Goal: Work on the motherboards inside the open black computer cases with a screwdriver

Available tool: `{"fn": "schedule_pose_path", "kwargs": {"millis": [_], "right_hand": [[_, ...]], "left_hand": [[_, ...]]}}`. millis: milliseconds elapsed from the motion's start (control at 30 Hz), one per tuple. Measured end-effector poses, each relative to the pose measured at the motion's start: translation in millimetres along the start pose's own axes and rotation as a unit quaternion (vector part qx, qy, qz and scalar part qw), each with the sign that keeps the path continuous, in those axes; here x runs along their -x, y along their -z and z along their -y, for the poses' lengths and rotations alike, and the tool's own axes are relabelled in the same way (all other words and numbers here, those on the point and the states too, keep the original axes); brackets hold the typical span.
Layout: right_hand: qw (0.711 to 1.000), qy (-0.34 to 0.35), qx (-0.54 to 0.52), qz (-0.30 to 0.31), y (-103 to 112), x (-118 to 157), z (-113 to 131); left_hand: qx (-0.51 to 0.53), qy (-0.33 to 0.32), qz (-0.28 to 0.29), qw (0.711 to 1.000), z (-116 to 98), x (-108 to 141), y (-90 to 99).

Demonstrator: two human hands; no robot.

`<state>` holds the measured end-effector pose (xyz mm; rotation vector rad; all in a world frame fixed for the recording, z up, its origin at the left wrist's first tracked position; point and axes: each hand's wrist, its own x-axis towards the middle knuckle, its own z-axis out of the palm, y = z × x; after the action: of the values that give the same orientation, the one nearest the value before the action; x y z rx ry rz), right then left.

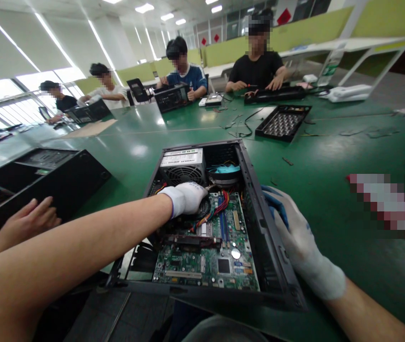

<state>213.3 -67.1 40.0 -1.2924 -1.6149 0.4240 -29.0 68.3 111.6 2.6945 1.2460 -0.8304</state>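
An open black computer case [272, 247] lies on the green table, with a green motherboard [209, 266] inside. At its far left is a power supply [183, 166]; a blue-topped round part [226, 173] sits beside it. My left hand [190, 198], in a white glove, reaches into the case over the black round cooler [202, 206], beside multicoloured cables [220, 209]. Its fingers are bent downward, and whatever they hold is hidden. My right hand [293, 232], gloved in white and blue, rests against the case's right outer wall, fingers extended along it and partly hidden.
On the left stands another black case [81, 185], with a co-worker's bare hand [31, 221] beside it. Across the green table [131, 137], several people work on computer parts. A black tray-like panel [283, 123] lies at the far right, near loose cables.
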Motion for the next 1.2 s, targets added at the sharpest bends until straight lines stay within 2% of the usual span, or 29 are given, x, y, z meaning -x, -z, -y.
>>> {"fn": "schedule_pose_path", "kwargs": {"millis": [267, 800, 1200], "right_hand": [[1.0, 0.006, 0.01, -0.001, 0.2, 1.1, 0.8], [1.0, 0.009, 0.003, 0.002, 0.5, 0.3, 5.3], [1.0, 0.009, -0.003, 0.004, -1.3, 0.3, 0.1]], "left_hand": [[0.002, 0.013, 0.009, 1.0, -1.8, 1.3, 3.0], [0.006, 0.002, -0.001, 1.0, 1.3, -1.5, -3.2], [-0.002, 0.009, 0.002, 1.0, -0.7, -2.4, -4.0]]}}
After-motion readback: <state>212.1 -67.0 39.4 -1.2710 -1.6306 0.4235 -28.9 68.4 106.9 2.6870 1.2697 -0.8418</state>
